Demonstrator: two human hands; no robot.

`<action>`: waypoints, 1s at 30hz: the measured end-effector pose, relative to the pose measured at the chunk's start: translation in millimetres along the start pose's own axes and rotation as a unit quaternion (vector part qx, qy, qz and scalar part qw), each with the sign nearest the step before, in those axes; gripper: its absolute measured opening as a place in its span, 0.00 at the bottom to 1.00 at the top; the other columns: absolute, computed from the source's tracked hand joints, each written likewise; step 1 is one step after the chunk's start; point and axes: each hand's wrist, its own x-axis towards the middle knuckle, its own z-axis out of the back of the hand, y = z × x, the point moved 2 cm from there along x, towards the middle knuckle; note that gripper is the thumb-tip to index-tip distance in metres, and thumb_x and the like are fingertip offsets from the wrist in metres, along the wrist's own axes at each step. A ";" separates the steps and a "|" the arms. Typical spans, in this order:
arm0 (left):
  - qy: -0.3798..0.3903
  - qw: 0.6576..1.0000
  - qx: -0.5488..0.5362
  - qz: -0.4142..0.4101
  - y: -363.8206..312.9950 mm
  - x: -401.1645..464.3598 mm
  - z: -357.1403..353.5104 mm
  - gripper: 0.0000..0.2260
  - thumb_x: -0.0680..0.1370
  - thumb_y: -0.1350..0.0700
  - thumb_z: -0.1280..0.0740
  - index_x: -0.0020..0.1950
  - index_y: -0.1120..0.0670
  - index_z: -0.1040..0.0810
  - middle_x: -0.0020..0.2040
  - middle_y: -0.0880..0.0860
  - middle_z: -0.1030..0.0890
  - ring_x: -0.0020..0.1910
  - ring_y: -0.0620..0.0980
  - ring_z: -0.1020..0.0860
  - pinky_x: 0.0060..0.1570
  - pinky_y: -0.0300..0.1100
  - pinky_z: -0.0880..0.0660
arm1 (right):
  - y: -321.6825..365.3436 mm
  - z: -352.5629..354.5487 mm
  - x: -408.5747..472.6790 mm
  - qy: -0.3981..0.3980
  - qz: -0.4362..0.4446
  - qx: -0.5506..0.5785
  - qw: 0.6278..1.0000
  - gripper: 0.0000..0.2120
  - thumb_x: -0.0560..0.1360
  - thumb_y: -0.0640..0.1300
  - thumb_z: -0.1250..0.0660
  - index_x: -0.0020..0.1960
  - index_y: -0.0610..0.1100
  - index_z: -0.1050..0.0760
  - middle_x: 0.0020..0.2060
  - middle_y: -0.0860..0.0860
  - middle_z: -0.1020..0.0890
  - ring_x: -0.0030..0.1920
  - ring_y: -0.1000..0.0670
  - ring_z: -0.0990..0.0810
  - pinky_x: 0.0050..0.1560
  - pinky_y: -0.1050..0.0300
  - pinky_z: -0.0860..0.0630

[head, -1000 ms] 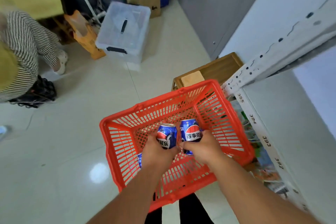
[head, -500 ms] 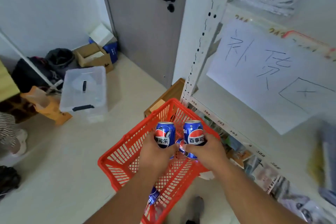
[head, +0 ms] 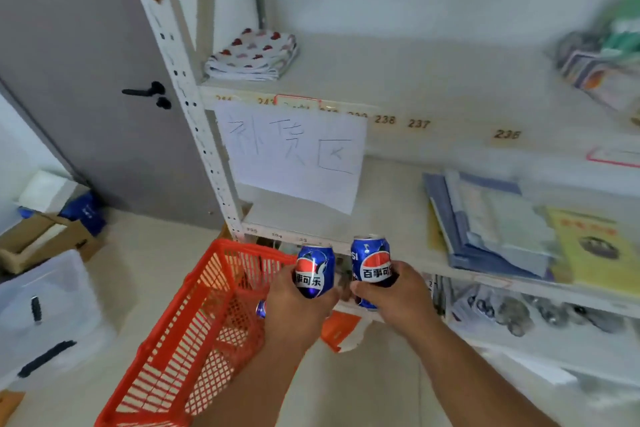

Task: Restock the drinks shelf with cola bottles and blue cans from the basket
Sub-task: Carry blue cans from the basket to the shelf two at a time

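My left hand [head: 294,308] grips a blue can [head: 315,269] upright. My right hand [head: 394,295] grips a second blue can [head: 370,260] beside it, a little higher. Both cans are held in front of the white shelf [head: 311,218], just below its bare left section under a hanging paper sign [head: 294,156]. The red plastic basket [head: 194,340] stands on the floor at lower left, under my left arm. Another blue can [head: 260,309] peeks out inside it beside my left wrist. No cola bottle is visible.
Stacked blue and yellow booklets [head: 502,232] fill the shelf's right part. A folded heart-print cloth [head: 252,55] lies on the upper shelf. Left of the shelf post are a grey door [head: 86,97], a clear plastic bin [head: 41,315] and cardboard boxes [head: 45,239] on the floor.
Both hands have lifted the two cans out of the basket up to shelf height. My view has swung up from the floor to the shelves.
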 end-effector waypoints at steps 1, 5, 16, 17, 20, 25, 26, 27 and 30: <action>0.020 1.000 -0.001 -0.006 -5.1 -9.3 -14.0 0.23 0.67 0.56 0.16 0.55 0.49 0.23 0.44 0.47 0.18 0.36 0.35 0.18 0.29 0.28 0.25 | -10.3 17.0 -6.9 -0.016 -0.004 0.014 1.000 0.21 0.65 0.48 0.16 0.51 0.57 0.24 0.48 0.55 0.15 0.47 0.57 0.17 0.48 0.57 0.21; 0.101 0.994 0.021 -0.041 -28.6 -47.3 -68.2 0.21 0.67 0.55 0.16 0.54 0.50 0.21 0.42 0.49 0.15 0.34 0.41 0.17 0.32 0.35 0.20 | -50.9 81.3 -38.6 -0.083 -0.033 0.061 0.994 0.28 0.65 0.49 0.16 0.63 0.50 0.22 0.53 0.54 0.15 0.52 0.53 0.16 0.54 0.55 0.18; 0.358 0.927 0.002 -0.107 -93.0 -151.1 -184.0 0.28 0.75 0.52 0.21 0.68 0.46 0.34 0.55 0.42 0.21 0.51 0.39 0.20 0.40 0.32 0.24 | -96.7 225.0 -154.0 -0.294 -0.055 0.149 0.943 0.20 0.67 0.43 0.17 0.55 0.49 0.20 0.46 0.53 0.13 0.43 0.58 0.15 0.38 0.68 0.22; 0.384 0.916 0.008 -0.111 -96.8 -158.2 -191.2 0.27 0.75 0.54 0.22 0.67 0.45 0.35 0.54 0.40 0.23 0.49 0.37 0.21 0.38 0.30 0.26 | -100.5 231.6 -165.8 -0.315 -0.059 0.153 0.935 0.19 0.67 0.42 0.17 0.54 0.48 0.20 0.45 0.52 0.13 0.40 0.60 0.15 0.35 0.71 0.24; 0.457 0.880 0.024 -0.126 -105.4 -183.0 -207.4 0.28 0.75 0.59 0.23 0.66 0.44 0.35 0.52 0.41 0.22 0.47 0.37 0.22 0.36 0.31 0.28 | -112.8 245.4 -202.1 -0.381 -0.075 0.161 0.907 0.19 0.67 0.41 0.17 0.55 0.46 0.19 0.43 0.53 0.13 0.37 0.61 0.15 0.33 0.72 0.24; 0.536 0.827 0.041 -0.167 -107.9 -230.8 -225.2 0.27 0.74 0.63 0.26 0.67 0.48 0.33 0.53 0.48 0.19 0.48 0.43 0.19 0.38 0.33 0.24 | -132.1 257.0 -263.7 -0.469 -0.109 0.159 0.862 0.18 0.67 0.45 0.16 0.53 0.49 0.20 0.42 0.55 0.13 0.37 0.63 0.16 0.34 0.71 0.24; 0.545 0.819 0.037 -0.178 -107.5 -241.3 -227.9 0.28 0.73 0.63 0.25 0.68 0.47 0.32 0.53 0.48 0.19 0.48 0.43 0.18 0.41 0.35 0.22 | -136.4 258.4 -277.1 -0.483 -0.116 0.157 0.853 0.18 0.67 0.46 0.16 0.53 0.50 0.20 0.42 0.54 0.13 0.38 0.62 0.15 0.35 0.71 0.24; 0.551 0.812 0.031 -0.188 -107.2 -252.2 -229.9 0.29 0.72 0.62 0.23 0.68 0.47 0.31 0.54 0.47 0.19 0.49 0.42 0.18 0.42 0.35 0.21 | -141.1 259.5 -290.9 -0.497 -0.124 0.156 0.845 0.19 0.67 0.46 0.16 0.54 0.50 0.20 0.43 0.54 0.13 0.39 0.61 0.15 0.36 0.70 0.24; 0.568 0.791 0.023 -0.228 -105.5 -287.2 -238.6 0.27 0.68 0.57 0.18 0.60 0.42 0.27 0.55 0.45 0.18 0.49 0.39 0.17 0.44 0.33 0.21 | -156.1 263.3 -333.4 -0.541 -0.145 0.157 0.813 0.24 0.66 0.49 0.16 0.58 0.48 0.19 0.46 0.54 0.13 0.44 0.57 0.14 0.39 0.66 0.23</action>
